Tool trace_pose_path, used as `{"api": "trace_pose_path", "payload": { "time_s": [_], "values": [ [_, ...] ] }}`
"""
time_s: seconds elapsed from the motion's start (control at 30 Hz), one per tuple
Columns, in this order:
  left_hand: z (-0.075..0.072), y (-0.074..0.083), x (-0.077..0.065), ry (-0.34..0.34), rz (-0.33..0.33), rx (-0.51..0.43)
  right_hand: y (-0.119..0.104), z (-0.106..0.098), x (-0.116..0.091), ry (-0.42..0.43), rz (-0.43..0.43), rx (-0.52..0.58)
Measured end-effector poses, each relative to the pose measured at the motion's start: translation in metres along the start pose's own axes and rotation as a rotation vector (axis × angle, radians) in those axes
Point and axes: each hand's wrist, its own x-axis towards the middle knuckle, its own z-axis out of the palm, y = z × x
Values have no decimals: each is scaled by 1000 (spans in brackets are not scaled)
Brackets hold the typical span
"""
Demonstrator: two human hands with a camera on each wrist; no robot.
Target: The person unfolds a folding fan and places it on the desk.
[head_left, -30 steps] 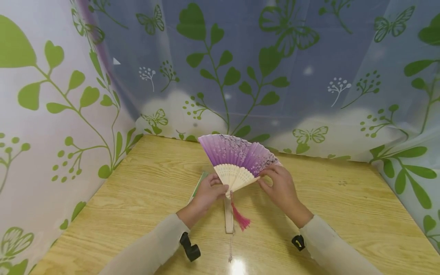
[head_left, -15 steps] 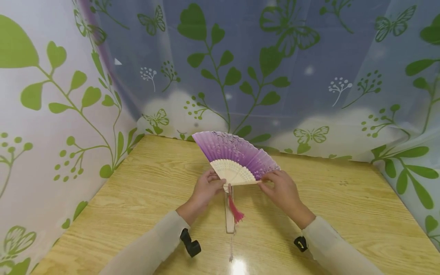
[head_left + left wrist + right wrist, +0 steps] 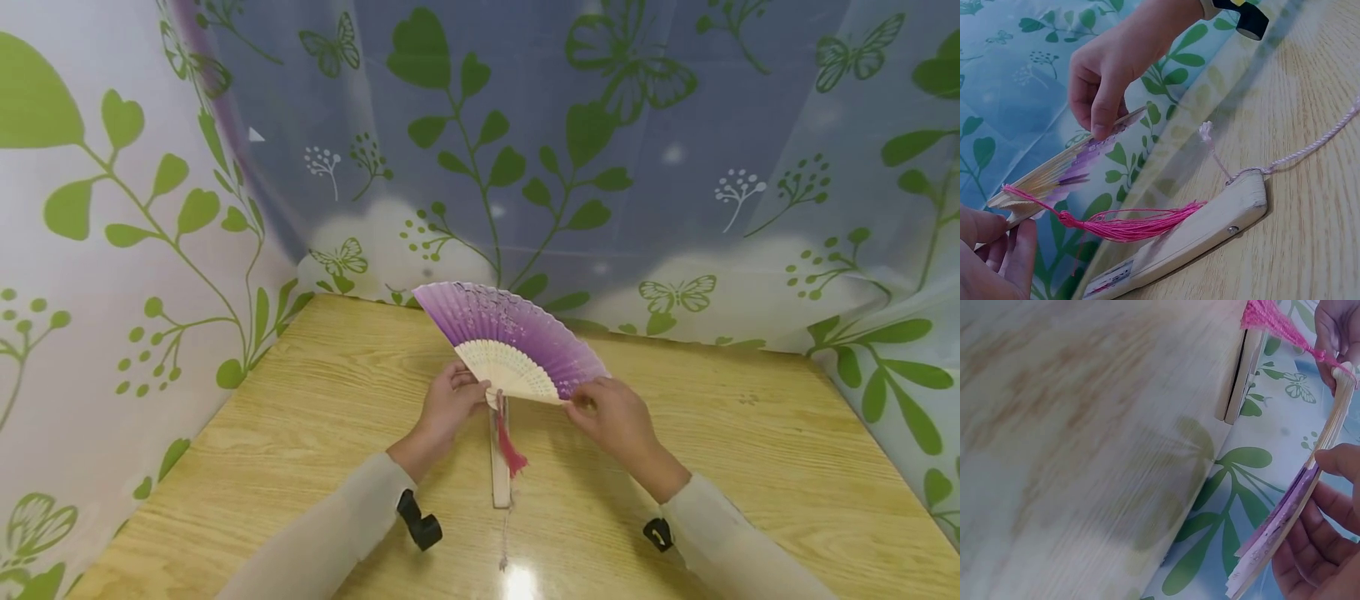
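A purple folding fan with pale pierced ribs and blossom print is spread wide above the table. My left hand pinches it near its pivot end, where a pink tassel hangs down. My right hand pinches the outer rib on the right side, thumb on one face and fingers behind, as the right wrist view shows. Under the fan's pivot, a closed pale wooden folding fan with a metal rivet lies on the table; its far part is hidden behind the purple fan and left hand.
A thin pink cord runs from the rivet end of the wooden fan across the wood-grain table. Leaf-printed curtains close off the table's back and sides. Black camera mounts sit at both wrists.
The purple fan has spread wider, its left edge swinging left and its right rib dropping with my right hand. My left hand rose slightly; a green strip beside it is now out of sight.
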Motion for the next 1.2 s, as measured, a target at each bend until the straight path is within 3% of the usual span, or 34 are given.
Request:
{"api": "trace_pose_path", "payload": {
  "time_s": [0.4,0.73,0.97,1.2],
  "values": [
    [2,0,6,23,32,-47,-6,-6,-3,-52,12,-70],
    [13,-2,19,54,66,62,-9,-6,-11,-121,-25,-136],
    [28,5,34,22,-10,18,-8,-10,-10,-126,-44,-191],
    [48,-1,51,-11,-119,-5,-4,-24,-10,-240,13,-182]
  ]
}}
